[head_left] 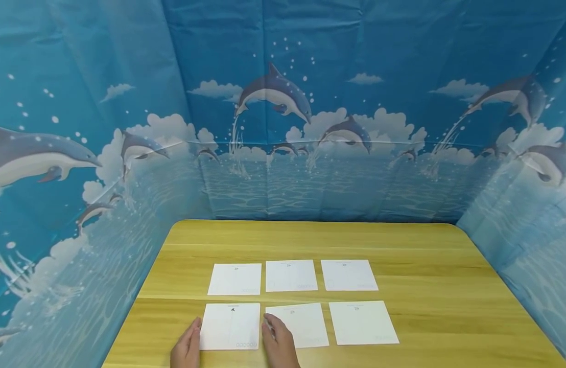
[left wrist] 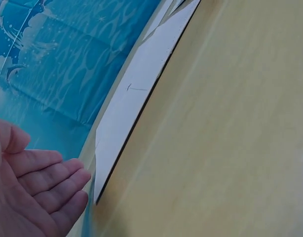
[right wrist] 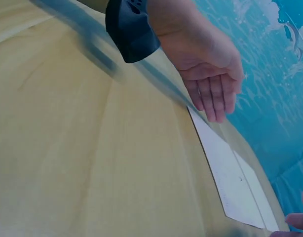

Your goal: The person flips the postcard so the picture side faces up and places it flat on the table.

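Note:
A white card [head_left: 230, 327], printed like a postcard with a small dark mark at its top and a row of small circles at lower right, lies flat at the front left. My left hand [head_left: 187, 345] is at its left edge, the fingers extended and the palm turned inward in the left wrist view. Along the card's right side is my right hand [head_left: 279, 340], overlapping the left part of the front middle card [head_left: 308, 327]. In the right wrist view the right hand's fingers are straight and grip nothing. Whether either hand touches a card, I cannot tell.
The front right card [head_left: 363, 322] lies beside the middle one. Behind them runs a row of three similar cards: left [head_left: 234, 279], middle [head_left: 291, 278] and right [head_left: 349, 277]. The wooden table [head_left: 439, 286] is enclosed by blue dolphin-print sheeting [head_left: 384, 194].

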The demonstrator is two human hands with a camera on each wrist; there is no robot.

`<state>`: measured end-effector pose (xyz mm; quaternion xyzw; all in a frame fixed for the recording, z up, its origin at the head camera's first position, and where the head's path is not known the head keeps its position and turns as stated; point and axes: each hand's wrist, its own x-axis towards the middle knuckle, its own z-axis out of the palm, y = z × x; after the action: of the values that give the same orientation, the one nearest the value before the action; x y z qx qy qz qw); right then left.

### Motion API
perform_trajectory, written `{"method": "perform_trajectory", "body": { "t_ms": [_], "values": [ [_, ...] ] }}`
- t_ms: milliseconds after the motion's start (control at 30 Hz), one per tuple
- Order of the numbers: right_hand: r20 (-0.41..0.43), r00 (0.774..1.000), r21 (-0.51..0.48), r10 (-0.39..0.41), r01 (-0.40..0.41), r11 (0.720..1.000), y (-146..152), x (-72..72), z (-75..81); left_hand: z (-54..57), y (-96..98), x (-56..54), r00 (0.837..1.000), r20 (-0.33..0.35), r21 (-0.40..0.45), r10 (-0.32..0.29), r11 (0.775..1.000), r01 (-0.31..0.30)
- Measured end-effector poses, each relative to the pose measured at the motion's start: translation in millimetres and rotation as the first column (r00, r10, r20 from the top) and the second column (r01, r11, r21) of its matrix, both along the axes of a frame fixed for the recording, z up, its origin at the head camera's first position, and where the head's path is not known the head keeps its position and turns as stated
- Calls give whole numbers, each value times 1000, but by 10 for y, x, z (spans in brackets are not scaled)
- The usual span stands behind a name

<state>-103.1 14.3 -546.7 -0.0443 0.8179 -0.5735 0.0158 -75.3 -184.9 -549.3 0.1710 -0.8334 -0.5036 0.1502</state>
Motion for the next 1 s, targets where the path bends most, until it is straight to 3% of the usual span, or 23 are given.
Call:
{"method": "perform_trajectory", "body": {
  "t_ms": [167, 467, 700, 1000],
  "values": [
    [-19, 999, 14, 36, -36, 999, -16, -51, -3, -13, -3, 8, 1000, 23, 11, 4, 1000, -5],
    [-69, 997, 67, 47, -42, 997, -45, -45, 48, 11, -4, -1, 1000, 6, 4, -20, 1000, 20],
    [-20, 996, 55, 86, -84, 995, -87, -44, 68, 23, -8, -21, 999, 27, -14, -47, 999, 47],
    [-24, 996, 59, 90, -89, 994, -116, -45, 60, -17, -11, -34, 999, 42, -2, -19, 1000, 19]
  ]
}}
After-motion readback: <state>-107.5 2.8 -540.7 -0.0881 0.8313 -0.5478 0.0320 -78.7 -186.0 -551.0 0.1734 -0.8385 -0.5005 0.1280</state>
